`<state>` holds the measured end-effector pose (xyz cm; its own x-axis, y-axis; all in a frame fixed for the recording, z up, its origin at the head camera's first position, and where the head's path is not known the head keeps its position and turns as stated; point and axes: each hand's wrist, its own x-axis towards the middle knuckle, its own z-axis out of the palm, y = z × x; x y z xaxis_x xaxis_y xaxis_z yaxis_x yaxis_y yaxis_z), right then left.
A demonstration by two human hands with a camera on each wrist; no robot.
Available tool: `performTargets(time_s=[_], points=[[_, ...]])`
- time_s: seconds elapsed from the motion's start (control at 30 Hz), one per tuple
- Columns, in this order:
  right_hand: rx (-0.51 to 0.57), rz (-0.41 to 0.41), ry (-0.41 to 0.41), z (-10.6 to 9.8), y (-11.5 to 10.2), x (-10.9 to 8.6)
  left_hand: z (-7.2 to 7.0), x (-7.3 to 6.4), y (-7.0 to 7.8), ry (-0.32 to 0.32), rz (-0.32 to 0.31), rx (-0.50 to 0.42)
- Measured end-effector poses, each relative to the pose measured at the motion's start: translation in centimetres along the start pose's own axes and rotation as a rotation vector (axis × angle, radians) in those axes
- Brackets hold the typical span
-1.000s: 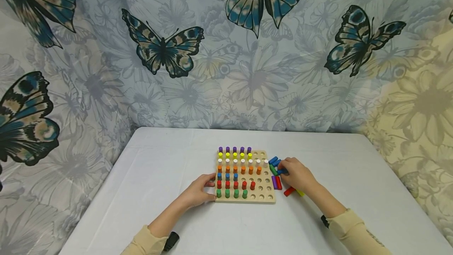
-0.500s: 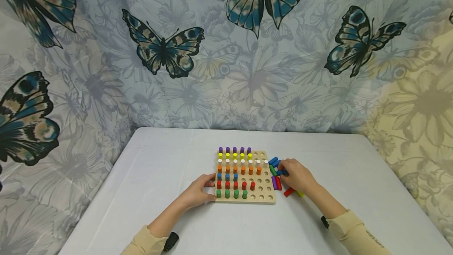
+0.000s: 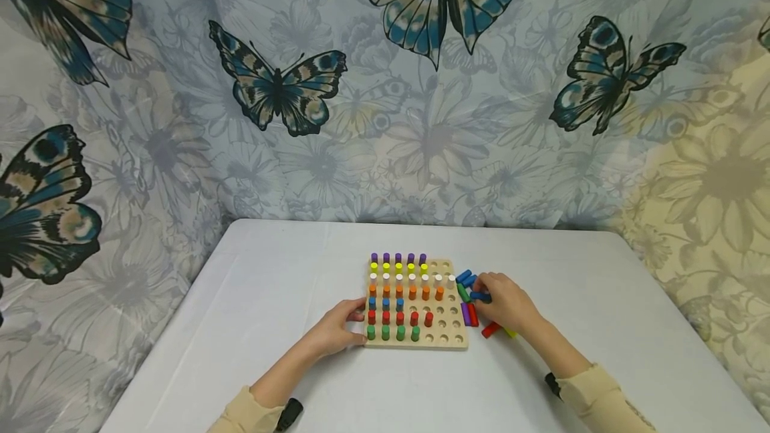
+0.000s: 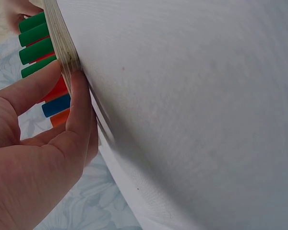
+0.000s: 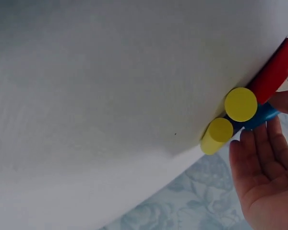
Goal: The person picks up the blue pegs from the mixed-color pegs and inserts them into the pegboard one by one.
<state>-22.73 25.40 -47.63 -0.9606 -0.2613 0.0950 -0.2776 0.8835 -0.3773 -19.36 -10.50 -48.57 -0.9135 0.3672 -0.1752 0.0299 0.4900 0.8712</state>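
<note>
A wooden pegboard (image 3: 451,330) lies on the white table with upright pegs in coloured rows: purple, yellow, white, orange, blue, red and green. My left hand (image 3: 331,329) grips the board's left edge near the front corner; in the left wrist view the thumb and fingers lie at the board's rim beside the green pegs (image 4: 36,50). Right of the board, my right hand (image 3: 508,303) pinches a blue peg (image 3: 480,297) between thumb and fingers, low over the loose pegs. The right wrist view shows the blue peg (image 5: 261,116) partly hidden by the fingers.
Loose pegs lie along the board's right side: blue (image 3: 464,276), green (image 3: 462,293), purple (image 3: 466,314) and red (image 3: 490,330). Yellow pegs (image 5: 241,104) lie under the right wrist. A butterfly-patterned cloth (image 3: 397,179) hangs behind the table.
My right hand, still at the loose pegs, has turned slightly, and the blue peg shows more clearly between its fingers. The left hand keeps its place on the board. The head view has shifted slightly.
</note>
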Motion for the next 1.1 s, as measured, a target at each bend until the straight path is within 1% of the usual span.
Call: performTargets(time_s=[0.17,0.27,0.47,0.6,0.83,1.1], points=[[0.091,0.034,0.007,-0.2,-0.5,-0.2,0.0,-0.2,-0.1,-0.001,0.008,0.004],[0.150,0.054,0.026,-0.4,-0.8,-0.4,0.0,-0.2,-0.2,0.000,0.015,0.005],[0.238,0.048,0.069,-0.5,-1.0,-0.8,0.1,-0.1,-0.3,0.002,0.013,0.009],[0.284,0.055,0.078,-0.5,-1.2,-0.8,0.2,-0.1,-0.4,-0.002,0.014,-0.004],[0.362,0.141,0.062,-0.7,-1.7,-0.7,0.1,-0.1,-0.4,-0.008,0.027,-0.018],[0.425,0.197,0.055,-0.7,-2.8,-0.6,0.1,-0.1,-0.3,-0.007,0.026,-0.020]])
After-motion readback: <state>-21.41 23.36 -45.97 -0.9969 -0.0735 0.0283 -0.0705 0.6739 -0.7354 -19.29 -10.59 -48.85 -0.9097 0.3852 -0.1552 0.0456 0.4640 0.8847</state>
